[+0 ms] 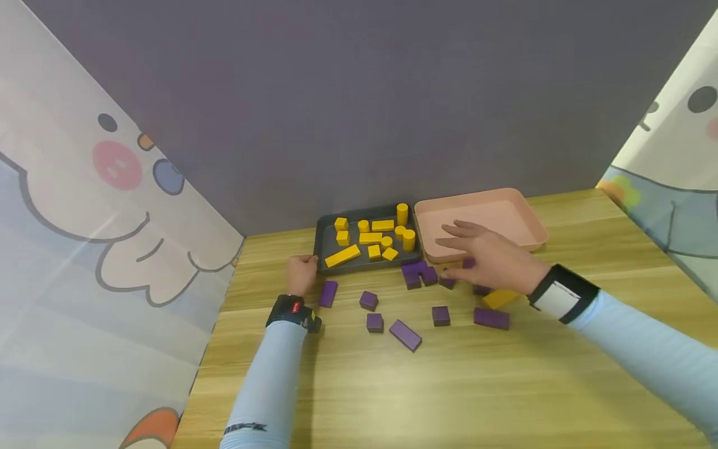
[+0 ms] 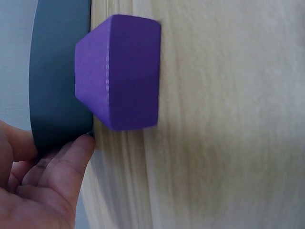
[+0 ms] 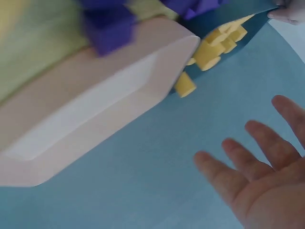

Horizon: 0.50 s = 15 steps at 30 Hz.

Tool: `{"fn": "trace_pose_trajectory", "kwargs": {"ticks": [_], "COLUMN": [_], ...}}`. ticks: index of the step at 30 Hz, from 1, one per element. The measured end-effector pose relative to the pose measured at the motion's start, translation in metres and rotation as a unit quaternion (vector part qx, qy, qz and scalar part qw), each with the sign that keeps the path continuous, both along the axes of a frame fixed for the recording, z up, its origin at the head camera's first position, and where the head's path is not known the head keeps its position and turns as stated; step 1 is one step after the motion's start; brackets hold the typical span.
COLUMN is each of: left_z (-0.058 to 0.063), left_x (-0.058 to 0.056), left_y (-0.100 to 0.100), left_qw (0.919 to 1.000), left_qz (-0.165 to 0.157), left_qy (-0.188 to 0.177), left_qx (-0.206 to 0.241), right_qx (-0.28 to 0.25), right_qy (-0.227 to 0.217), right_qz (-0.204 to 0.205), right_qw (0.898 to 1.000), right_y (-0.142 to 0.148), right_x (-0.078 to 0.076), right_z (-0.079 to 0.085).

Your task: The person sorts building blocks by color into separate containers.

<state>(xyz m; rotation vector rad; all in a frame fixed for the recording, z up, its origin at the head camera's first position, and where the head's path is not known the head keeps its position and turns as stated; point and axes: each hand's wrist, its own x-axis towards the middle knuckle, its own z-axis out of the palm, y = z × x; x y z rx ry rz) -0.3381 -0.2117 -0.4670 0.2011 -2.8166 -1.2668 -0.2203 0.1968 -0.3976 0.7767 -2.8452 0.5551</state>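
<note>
My left hand (image 1: 301, 274) is at the left front corner of a dark grey tray (image 1: 364, 269), pinching its wall between thumb and fingers, as the left wrist view shows. Yellow blocks (image 1: 343, 255), among them cubes, bars and cylinders, lie in that tray. A purple block (image 2: 133, 71) sits on the table just beside the left hand. Over the front of the pink tray (image 1: 496, 209), my right hand (image 1: 496, 257) is spread with its fingers extended and holds nothing. Purple blocks (image 1: 447, 280) lie below it, partly hidden by the hand.
More purple blocks are scattered over the wooden table (image 1: 359, 399), including a long one (image 1: 406, 335) and a bar (image 1: 491, 318) at the right. One yellow block (image 1: 500, 299) lies under the right wrist. A grey wall (image 1: 370, 112) rises behind both trays.
</note>
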Motion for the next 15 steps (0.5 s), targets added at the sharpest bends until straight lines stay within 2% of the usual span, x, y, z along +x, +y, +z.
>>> {"fn": "trace_pose_trajectory", "kwargs": {"ticks": [4, 8, 15], "left_z": [0.002, 0.002, 0.002], "left_x": [-0.001, 0.0, 0.001], "left_y": [-0.002, -0.006, -0.004], "left_qw": [0.9999, 0.9995, 0.9992], "left_qz": [-0.012, -0.015, -0.011], "left_qy": [-0.008, -0.029, -0.038], "left_qx": [-0.001, 0.003, -0.007], "right_qx": [-0.003, 0.003, 0.009], "right_qy": [-0.044, -0.098, -0.135], "right_qz": [-0.019, -0.033, -0.047], "right_qw": [0.999, 0.995, 0.99], "right_y": [0.029, 0.05, 0.07], "right_x": [0.03, 0.052, 0.072], "right_z": [-0.014, -0.031, -0.051]}}
